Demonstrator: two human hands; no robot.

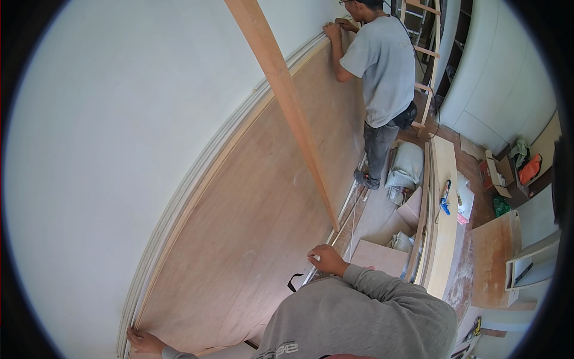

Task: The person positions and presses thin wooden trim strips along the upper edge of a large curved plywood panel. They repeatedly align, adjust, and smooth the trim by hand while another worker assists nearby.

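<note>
A large plywood panel [239, 227] stands along the white wall [101, 119], its top edge beside several pale strips [173, 203]. My left hand [143, 340] grips the panel's edge at the lower left. My right hand [326, 261] is curled near the panel's right side, with something small and pale at the fingertips, too small to name. A long wooden batten [290, 107] slants across the panel, its lower end just beyond my right hand. A co-worker [382, 72] in a grey T-shirt stands at the far end, both hands [332, 30] at the top edge.
On the right are stacked boards [442, 155] with a blue-handled tool [445, 197], sacks [405, 161], board offcuts [379, 257] and an open carton [493, 173]. A wooden ladder [427, 54] stands behind the co-worker. A plywood sheet [490, 251] is at far right.
</note>
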